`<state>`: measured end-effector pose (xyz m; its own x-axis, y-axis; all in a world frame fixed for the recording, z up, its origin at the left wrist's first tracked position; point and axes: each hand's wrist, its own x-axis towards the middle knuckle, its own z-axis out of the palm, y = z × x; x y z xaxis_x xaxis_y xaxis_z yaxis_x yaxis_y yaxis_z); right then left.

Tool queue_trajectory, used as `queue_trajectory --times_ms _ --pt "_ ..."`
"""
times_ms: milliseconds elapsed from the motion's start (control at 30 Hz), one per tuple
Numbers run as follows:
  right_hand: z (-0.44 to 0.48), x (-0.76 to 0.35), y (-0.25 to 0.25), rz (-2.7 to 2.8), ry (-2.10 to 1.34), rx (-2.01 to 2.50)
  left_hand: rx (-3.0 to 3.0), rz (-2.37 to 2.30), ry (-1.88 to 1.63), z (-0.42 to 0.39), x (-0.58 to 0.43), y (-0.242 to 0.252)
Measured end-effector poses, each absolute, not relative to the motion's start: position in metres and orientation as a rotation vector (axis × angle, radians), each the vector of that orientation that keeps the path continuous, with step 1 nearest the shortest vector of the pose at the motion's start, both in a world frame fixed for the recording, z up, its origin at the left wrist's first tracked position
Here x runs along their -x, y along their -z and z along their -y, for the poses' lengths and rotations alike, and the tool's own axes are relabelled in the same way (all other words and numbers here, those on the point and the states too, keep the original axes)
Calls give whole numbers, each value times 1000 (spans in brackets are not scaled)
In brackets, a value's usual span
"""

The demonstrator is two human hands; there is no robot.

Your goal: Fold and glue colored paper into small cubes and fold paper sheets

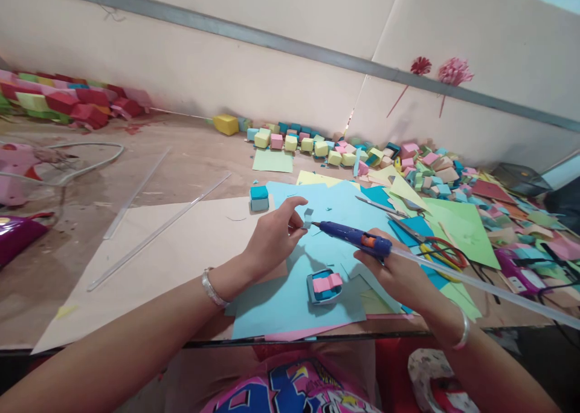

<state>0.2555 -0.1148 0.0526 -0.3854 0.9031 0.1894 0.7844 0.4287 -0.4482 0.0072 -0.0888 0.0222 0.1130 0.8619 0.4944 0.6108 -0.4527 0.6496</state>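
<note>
In my right hand (385, 268) is a blue glue gun (353, 236), with a long clear glue stick (475, 283) running out of its back end. Its tip points left at a small folded piece of light blue paper (309, 217), which my left hand (278, 228) pinches at the fingertips. Tip and paper are very close; I cannot tell whether they touch. Below lies a small open paper box (324, 287) in grey-blue and teal with a folded pink strip on top. A teal and light blue paper box (260, 199) stands left of my left hand.
Light blue sheets (290, 316) cover the table under my hands. Two loose glue sticks (158, 234) lie left. Scissors (435, 250) and a green sheet (462, 228) are at the right. Several small paper boxes (306, 145) line the wall; red ones (88, 115) are piled far left.
</note>
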Motion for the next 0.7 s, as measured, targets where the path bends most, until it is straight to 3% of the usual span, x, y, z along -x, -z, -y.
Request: queue_trajectory --times_ms 400,500,633,700 --pt "109 -301 -56 2130 -247 1602 -2072 -1522 -1287 89 -4 -32" --pt "96 -364 -71 1969 -28 1778 -2058 -1635 -1225 87 -2 -35" --pt "71 -463 -92 1867 561 1895 -2030 -1797 -1228 78 4 -32" --pt "61 -503 -93 1957 642 2086 -2062 -1764 -1249 73 6 -30"
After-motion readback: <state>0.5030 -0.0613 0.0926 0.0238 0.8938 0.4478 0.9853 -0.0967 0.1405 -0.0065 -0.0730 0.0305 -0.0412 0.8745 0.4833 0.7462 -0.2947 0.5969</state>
